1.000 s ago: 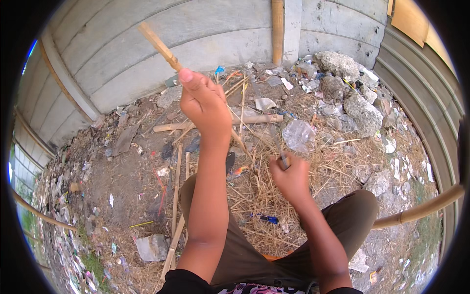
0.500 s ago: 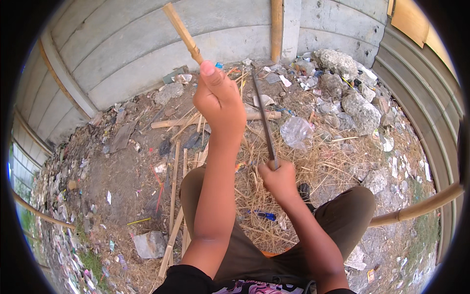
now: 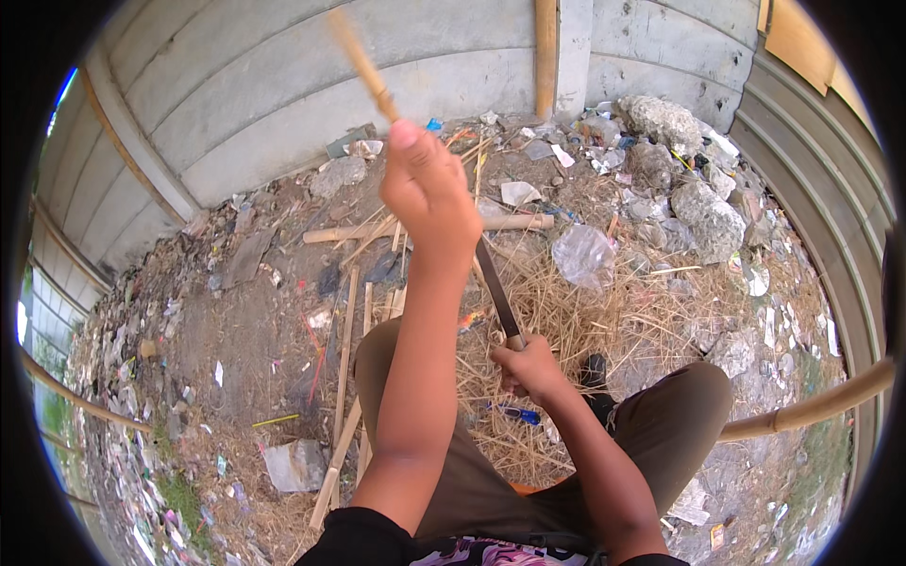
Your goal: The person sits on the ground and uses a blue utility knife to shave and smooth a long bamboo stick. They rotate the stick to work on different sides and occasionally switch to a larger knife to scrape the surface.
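My left hand [image 3: 429,193] is raised in front of me, its fingers wrapped round a bamboo stick [image 3: 370,71]. The stick points up and to the left, its upper end blurred. Lower and to the right, my right hand [image 3: 530,366] grips a machete [image 3: 497,291] with a long, narrow, dark blade. That blade slants up and left, and its far part is hidden behind my left wrist. Whether blade and stick touch, I cannot tell. Below the hands, bamboo shavings [image 3: 604,316] cover the ground between my legs.
A bamboo pole [image 3: 344,233] lies crosswise ahead, with long split bamboo strips [image 3: 344,363] left of my legs. Near the right hand lies a blue object [image 3: 519,415]. Concrete rubble [image 3: 708,222] and litter stand at the right, before a grey wall [image 3: 444,90]. A bamboo rail [image 3: 812,406] crosses the right side.
The machete has swung left, so its blade now passes behind my left wrist. My right hand has turned and dropped slightly. The left hand still holds the bamboo stick up.
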`<act>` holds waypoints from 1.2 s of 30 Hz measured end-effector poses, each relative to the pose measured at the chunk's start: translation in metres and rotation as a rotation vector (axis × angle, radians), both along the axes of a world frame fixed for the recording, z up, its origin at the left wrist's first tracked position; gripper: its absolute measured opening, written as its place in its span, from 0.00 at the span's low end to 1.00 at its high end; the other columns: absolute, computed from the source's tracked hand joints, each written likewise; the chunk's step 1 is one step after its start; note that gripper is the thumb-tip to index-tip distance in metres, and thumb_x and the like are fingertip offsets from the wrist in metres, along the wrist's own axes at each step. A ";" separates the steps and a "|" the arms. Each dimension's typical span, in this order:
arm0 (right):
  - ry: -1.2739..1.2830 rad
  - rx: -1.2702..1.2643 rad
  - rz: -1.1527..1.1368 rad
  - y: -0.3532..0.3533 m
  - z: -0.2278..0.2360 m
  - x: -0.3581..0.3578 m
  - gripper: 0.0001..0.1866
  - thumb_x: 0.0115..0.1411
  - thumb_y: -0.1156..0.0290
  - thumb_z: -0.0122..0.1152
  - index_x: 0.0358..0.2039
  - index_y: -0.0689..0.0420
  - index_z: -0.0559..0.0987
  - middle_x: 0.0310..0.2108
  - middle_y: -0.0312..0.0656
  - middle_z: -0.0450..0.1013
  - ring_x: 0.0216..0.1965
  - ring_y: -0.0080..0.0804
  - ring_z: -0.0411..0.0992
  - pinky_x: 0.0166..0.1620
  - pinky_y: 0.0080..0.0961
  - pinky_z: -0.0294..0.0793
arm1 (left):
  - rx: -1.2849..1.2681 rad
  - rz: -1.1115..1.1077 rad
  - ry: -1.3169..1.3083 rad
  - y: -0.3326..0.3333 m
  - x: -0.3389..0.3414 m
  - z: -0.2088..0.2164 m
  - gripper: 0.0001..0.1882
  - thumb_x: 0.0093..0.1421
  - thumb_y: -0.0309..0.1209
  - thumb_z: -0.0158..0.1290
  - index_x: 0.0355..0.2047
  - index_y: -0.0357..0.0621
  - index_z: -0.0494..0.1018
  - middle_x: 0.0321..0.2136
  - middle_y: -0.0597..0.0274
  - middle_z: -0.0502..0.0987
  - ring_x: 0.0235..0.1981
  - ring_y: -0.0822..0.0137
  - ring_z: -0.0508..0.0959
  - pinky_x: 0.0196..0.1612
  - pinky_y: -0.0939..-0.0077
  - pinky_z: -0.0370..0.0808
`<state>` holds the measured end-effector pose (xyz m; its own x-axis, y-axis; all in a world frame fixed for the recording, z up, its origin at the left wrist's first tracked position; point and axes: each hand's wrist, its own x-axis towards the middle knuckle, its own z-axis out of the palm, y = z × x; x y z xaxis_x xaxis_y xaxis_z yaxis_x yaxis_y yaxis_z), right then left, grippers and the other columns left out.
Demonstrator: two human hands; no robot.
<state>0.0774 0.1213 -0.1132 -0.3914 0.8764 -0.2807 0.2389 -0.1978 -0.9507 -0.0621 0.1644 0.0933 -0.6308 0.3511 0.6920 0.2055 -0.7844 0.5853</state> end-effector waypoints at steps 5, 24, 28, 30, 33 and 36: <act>0.434 0.397 -0.335 -0.009 0.138 0.002 0.14 0.62 0.75 0.61 0.20 0.57 0.70 0.14 0.28 0.65 0.16 0.12 0.62 0.19 0.19 0.57 | 0.005 0.095 -0.029 0.001 -0.012 -0.006 0.33 0.70 0.62 0.35 0.20 0.49 0.51 0.14 0.73 0.50 0.12 0.79 0.51 0.15 0.81 0.48; -0.337 0.151 0.065 -0.005 -0.012 -0.003 0.13 0.49 0.67 0.63 0.21 0.68 0.78 0.20 0.58 0.76 0.24 0.53 0.77 0.34 0.41 0.76 | 0.018 -0.282 0.058 -0.033 -0.040 0.043 0.32 0.69 0.64 0.37 0.27 0.46 0.57 0.15 0.72 0.52 0.14 0.75 0.55 0.18 0.77 0.55; 0.037 -0.152 -0.004 -0.007 0.032 -0.002 0.14 0.52 0.67 0.65 0.17 0.63 0.75 0.14 0.42 0.71 0.18 0.33 0.71 0.26 0.34 0.70 | 0.034 -0.163 0.047 -0.030 -0.051 0.038 0.33 0.68 0.66 0.34 0.26 0.47 0.56 0.14 0.72 0.49 0.13 0.75 0.51 0.17 0.76 0.51; 0.138 0.329 -0.242 -0.006 0.087 -0.004 0.15 0.57 0.69 0.67 0.17 0.56 0.72 0.13 0.32 0.68 0.15 0.18 0.64 0.21 0.20 0.61 | 0.037 -0.020 0.008 -0.026 -0.039 0.035 0.33 0.68 0.66 0.33 0.26 0.47 0.55 0.13 0.71 0.48 0.13 0.75 0.49 0.17 0.76 0.48; 0.579 0.571 -0.410 -0.009 0.174 0.002 0.14 0.63 0.71 0.63 0.21 0.54 0.71 0.16 0.27 0.67 0.17 0.12 0.61 0.21 0.17 0.57 | 0.066 0.125 0.112 -0.027 -0.017 0.036 0.34 0.69 0.65 0.29 0.25 0.46 0.55 0.13 0.69 0.48 0.13 0.75 0.46 0.19 0.75 0.42; 0.949 0.652 -0.498 -0.013 0.135 -0.012 0.14 0.64 0.75 0.60 0.21 0.55 0.70 0.17 0.25 0.67 0.19 0.09 0.62 0.21 0.15 0.57 | 0.034 0.145 0.102 -0.038 0.001 0.034 0.33 0.69 0.64 0.33 0.20 0.50 0.53 0.11 0.72 0.49 0.11 0.77 0.48 0.15 0.78 0.43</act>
